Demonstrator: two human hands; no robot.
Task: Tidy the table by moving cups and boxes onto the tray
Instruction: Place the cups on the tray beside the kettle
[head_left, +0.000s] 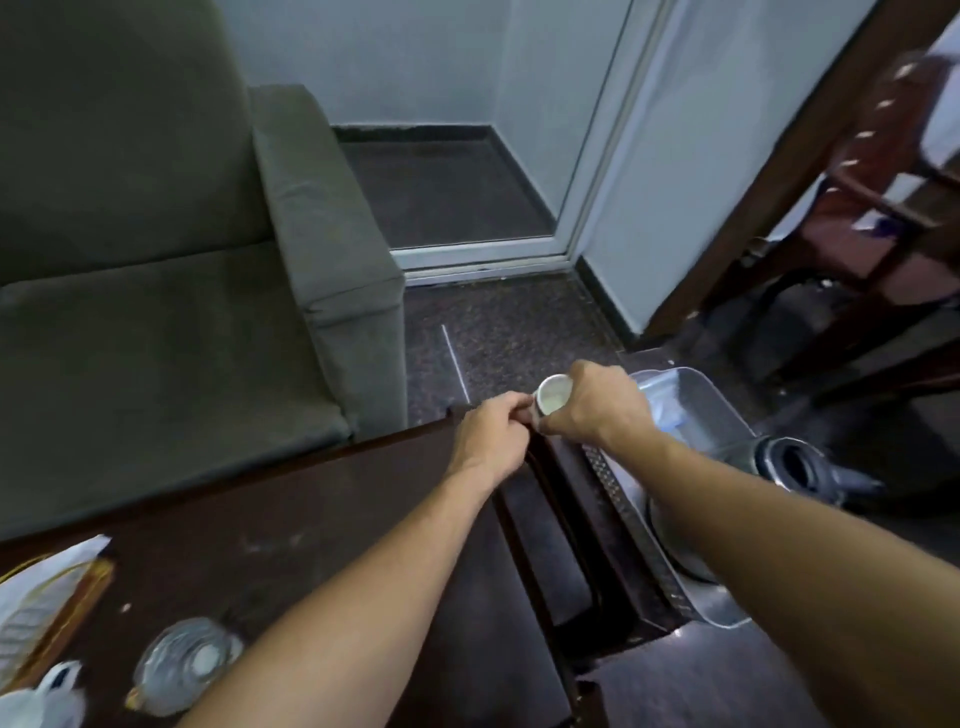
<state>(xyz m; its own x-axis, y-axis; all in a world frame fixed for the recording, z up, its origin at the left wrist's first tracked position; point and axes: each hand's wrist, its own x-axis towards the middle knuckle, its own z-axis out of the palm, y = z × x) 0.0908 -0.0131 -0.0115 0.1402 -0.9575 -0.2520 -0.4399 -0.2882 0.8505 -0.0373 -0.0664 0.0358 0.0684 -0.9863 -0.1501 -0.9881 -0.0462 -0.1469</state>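
So the person's got a small white cup (553, 396) wrapped in their right hand (592, 410), fingers curled round its side and the open mouth tipped back toward them. It's up at the far corner of the dark table (322, 519), just beside the metal tray (711, 400) but not in it yet. The left hand (491, 434) is bunched up right against the cup at that same corner. Honestly can't tell if it's pinching the cup or just clenched next to it.

There's some bluish-white plastic (670, 410) lying in the tray, and a dark jug (800, 465) just past its right edge. A box (57, 597) and a glass dish (184, 660) sit at the near end of the table, well away from the hands. A green armchair (156, 312) stands behind the table.
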